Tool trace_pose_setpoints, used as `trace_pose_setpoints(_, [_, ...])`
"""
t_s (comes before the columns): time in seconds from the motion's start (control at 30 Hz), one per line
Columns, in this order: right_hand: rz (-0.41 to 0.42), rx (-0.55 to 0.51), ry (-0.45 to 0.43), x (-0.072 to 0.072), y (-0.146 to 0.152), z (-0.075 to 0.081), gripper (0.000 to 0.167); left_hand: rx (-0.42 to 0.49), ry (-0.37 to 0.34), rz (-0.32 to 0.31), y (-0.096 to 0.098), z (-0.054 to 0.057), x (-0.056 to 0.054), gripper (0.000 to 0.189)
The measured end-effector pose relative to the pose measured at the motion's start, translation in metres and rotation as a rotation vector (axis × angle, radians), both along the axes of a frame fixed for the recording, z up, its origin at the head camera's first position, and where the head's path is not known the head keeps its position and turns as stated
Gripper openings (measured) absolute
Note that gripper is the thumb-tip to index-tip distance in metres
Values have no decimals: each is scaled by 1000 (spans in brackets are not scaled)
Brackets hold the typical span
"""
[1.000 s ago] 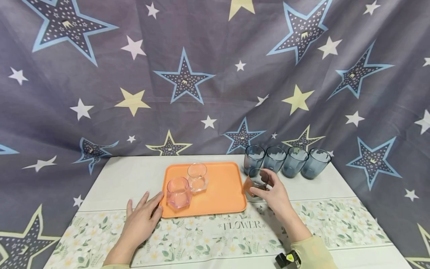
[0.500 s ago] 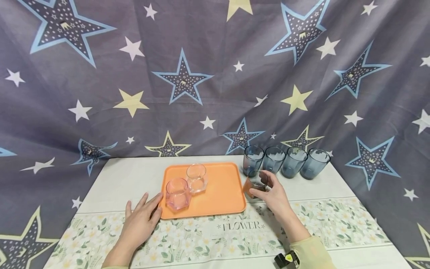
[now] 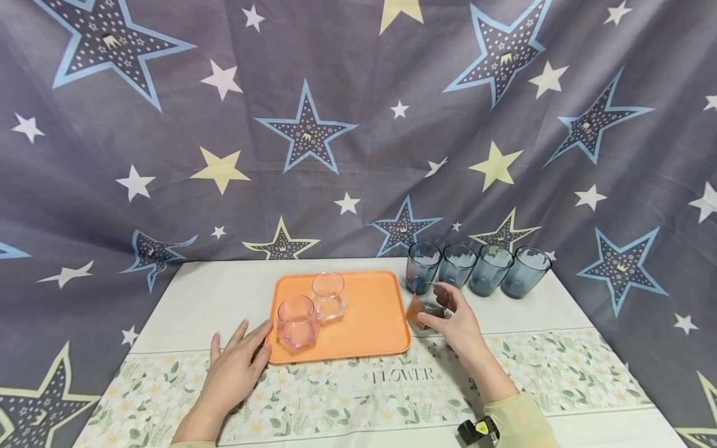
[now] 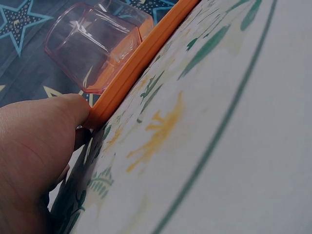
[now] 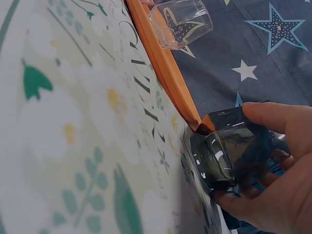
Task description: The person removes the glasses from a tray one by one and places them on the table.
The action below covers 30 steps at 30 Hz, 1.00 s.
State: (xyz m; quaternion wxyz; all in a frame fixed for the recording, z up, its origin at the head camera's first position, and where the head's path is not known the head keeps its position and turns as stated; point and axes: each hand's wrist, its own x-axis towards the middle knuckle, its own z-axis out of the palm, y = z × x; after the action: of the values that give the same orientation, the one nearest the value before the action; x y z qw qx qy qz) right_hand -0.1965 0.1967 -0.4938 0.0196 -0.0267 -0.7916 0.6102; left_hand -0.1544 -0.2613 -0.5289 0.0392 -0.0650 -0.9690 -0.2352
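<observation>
My right hand (image 3: pixel 460 320) grips a dark grey glass (image 3: pixel 430 305) just beyond the right edge of the orange tray (image 3: pixel 370 317). In the right wrist view, thumb and fingers wrap opposite sides of this grey glass (image 5: pixel 234 151), its base close to the tablecloth and the tray's corner. Two glasses stand upright on the left half of the tray: a pink one (image 3: pixel 297 323) in front and a clear one (image 3: pixel 329 302) behind it. My left hand (image 3: pixel 235 364) lies with fingers extended, its fingertips and thumb touching the tray's left edge. The left wrist view has the thumb against that orange rim (image 4: pixel 105 109).
Several blue tumblers (image 3: pixel 491 270) stand in a row at the back right, just behind my right hand. A floral cloth (image 3: pixel 381 398) covers the table. A dark star-patterned curtain (image 3: pixel 358 124) hangs directly behind the table's back edge.
</observation>
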Motion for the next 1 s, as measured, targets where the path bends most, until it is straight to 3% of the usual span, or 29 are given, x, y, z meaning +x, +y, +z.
trace_pose_setpoints(0.37, [26, 4, 2, -1, 3, 1, 87, 10, 24, -10, -1, 2, 2, 53])
trace_pose_setpoints(0.57, [41, 16, -7, 2, 3, 2, 95, 13, 19, -8, -2, 0, 4, 52])
trace_pose_setpoints(0.73, [-8, 99, 58, 4, 3, 8, 97, 15, 15, -12, -4, -2, 4, 52])
trace_pose_setpoints(0.9, [-42, 247, 157, 11, -8, 31, 91, 15, 14, -10, -2, 1, 3, 52])
trace_pose_setpoints(1.0, [-25, 279, 245, 12, -21, 42, 89, 12, 15, -12, -1, 2, 3, 53])
